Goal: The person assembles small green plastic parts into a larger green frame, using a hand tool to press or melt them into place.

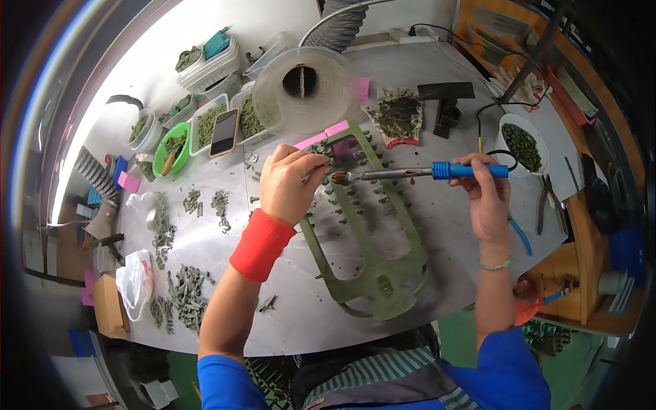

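- Two bare hands work near the centre of the frame in the head view, over a grey surface (451, 280).
- Right hand (484, 188), right of centre: clamped on the blue handle of a soldering iron (403, 173), which lies almost level, its brownish tip pointing left.
- Left hand (290, 181), just left of centre: thumb and fingers bent together close by that tip; whether they grip anything, I cannot tell. A red wristband (263, 244) circles this wrist.
- Green slotted frame (384, 270), centre of the picture, lying on the surface beneath the iron, with small green parts along its bars.
- Upper centre: a clear round hood (273, 102) joined to a grey ribbed duct (342, 27).
- Right of the hood: a stained pad (398, 113) and a black stand (447, 113).
- Upper left: a smartphone (224, 132) propped against tubs of green pieces, and a bright green bowl (158, 160).
- Right side: a white bowl (500, 133) of green pieces.
- Lower left: a heap of green pieces (188, 297) beside a white plastic bag (135, 283).
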`<state>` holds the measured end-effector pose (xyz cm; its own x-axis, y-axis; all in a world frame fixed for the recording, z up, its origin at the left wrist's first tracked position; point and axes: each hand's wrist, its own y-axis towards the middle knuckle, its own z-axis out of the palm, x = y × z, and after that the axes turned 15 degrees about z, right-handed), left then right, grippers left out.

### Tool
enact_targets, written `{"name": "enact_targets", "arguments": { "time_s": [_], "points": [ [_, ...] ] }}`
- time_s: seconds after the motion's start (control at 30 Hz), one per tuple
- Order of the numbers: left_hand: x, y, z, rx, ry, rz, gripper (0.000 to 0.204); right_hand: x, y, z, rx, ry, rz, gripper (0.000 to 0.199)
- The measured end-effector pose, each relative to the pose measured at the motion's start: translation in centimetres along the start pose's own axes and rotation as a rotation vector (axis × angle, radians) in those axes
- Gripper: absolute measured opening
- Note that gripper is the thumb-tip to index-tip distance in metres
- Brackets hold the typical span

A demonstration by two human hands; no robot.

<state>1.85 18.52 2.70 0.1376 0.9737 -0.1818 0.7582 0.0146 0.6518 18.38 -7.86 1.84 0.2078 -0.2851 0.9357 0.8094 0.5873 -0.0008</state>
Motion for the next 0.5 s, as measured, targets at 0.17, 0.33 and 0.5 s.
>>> {"name": "enact_targets", "arguments": {
  "time_s": [0.17, 0.33, 0.5],
  "points": [
    [0.6, 0.4, 1.5, 0.079, 0.052, 0.092, 0.012, -0.8, 0.7, -0.1, 0.011, 0.033, 0.012, 0.019],
    [1.0, 0.5, 1.7, 0.089, 0.075, 0.104, 0.013, -0.6, 0.9, 0.0, 0.014, 0.009, 0.001, 0.02],
    [1.6, -0.2, 0.1, 0.158, 0.138, 0.123, 0.02, 0.6, 0.0, -0.1, 0.005, -0.049, -0.046, 0.021]
  ]
}}
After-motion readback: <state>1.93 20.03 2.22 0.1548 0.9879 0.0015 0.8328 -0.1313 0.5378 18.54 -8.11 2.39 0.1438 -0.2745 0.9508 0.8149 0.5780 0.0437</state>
